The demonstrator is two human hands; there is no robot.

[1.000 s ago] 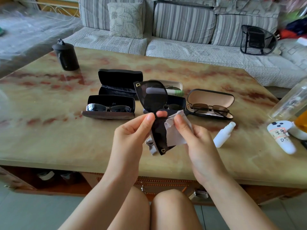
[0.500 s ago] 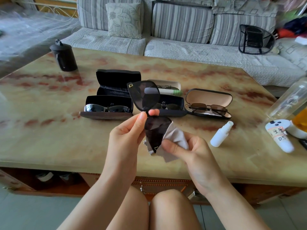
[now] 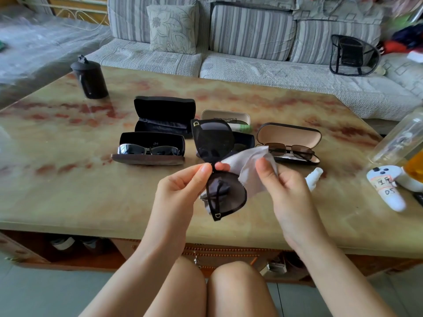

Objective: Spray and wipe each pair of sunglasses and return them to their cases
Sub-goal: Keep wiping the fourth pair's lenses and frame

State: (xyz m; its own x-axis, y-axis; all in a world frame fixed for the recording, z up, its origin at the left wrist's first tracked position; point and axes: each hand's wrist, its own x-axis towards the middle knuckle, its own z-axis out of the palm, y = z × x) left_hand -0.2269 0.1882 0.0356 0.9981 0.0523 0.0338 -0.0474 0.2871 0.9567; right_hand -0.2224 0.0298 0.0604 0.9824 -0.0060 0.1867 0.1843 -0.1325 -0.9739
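Observation:
My left hand [image 3: 183, 186] pinches the bridge of large black sunglasses [image 3: 215, 143], held upright with one lens above the other over the table's near edge. My right hand [image 3: 281, 186] holds a pale grey cloth [image 3: 247, 165] just right of the lower lens; part of the cloth shows behind that lens. An empty open black case [image 3: 164, 115] lies behind. On the left, an open dark case holds silver-framed sunglasses [image 3: 148, 149]. On the right, brown-lensed sunglasses [image 3: 293, 151] lie in an open tan-lined case. A white spray bottle [image 3: 313, 178] lies beside my right hand.
The marble table [image 3: 68, 191] also carries a black lidded cup [image 3: 90, 78] at the back left, a cream case [image 3: 225, 116] behind the held glasses, and a white controller [image 3: 386, 191] and clear bottle [image 3: 400, 136] at the right edge. A striped sofa [image 3: 251, 42] stands behind.
My right hand has lifted the cloth off the lower lens and moved it up and to the right. The left hand still holds the sunglasses in about the same place.

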